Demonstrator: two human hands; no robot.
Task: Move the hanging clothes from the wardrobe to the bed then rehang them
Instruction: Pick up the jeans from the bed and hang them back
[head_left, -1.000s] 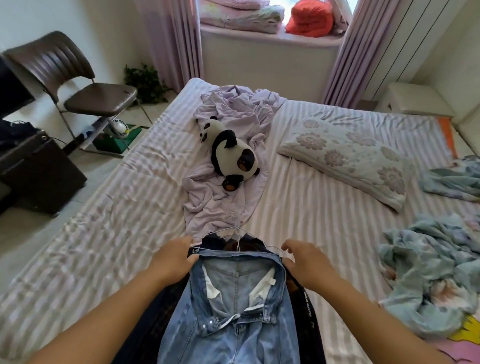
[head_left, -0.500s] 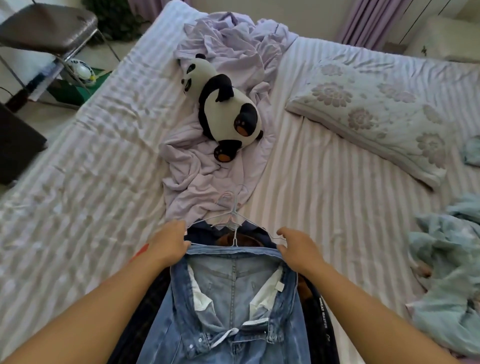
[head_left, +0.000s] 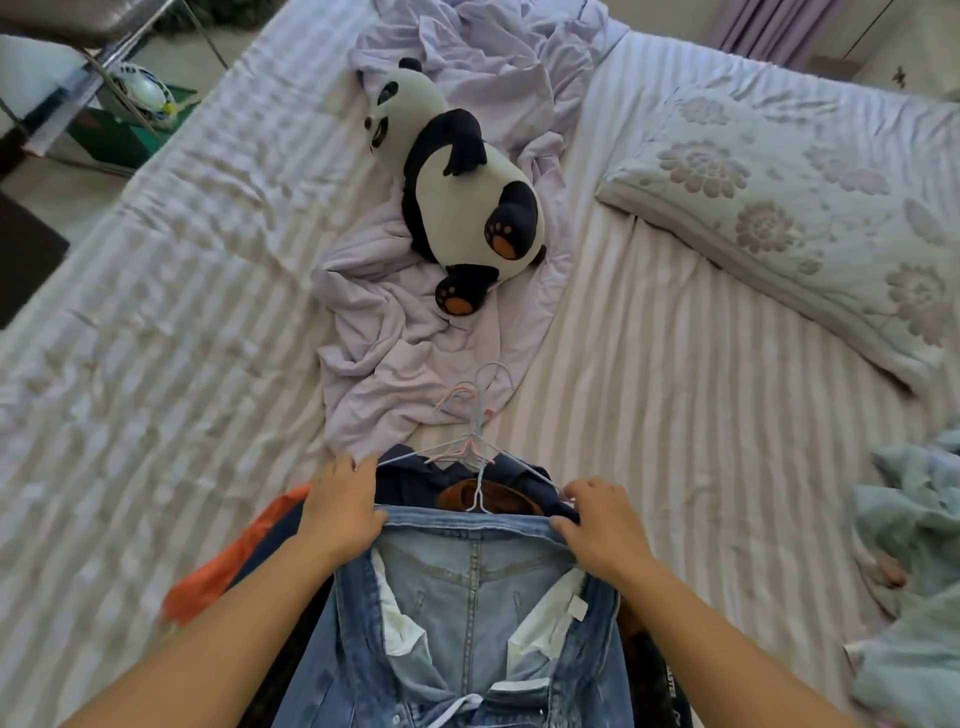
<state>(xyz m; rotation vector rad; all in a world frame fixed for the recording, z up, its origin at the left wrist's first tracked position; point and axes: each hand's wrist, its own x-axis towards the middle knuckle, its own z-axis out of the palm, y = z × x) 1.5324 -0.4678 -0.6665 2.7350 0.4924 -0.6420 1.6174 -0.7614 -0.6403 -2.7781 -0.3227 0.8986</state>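
Jeans, top of a hangered clothes pile on bed; left hand and right hand pinch waistband corners, seemingly to lay it flat; hanger hooks point away.

A lived-in bedroom at home.
A wide bed in lilac-striped sheets carries a floral-patterned pillow at its far right corner, a black-and-white plush panda on a crumpled lilac blanket mid-bed.
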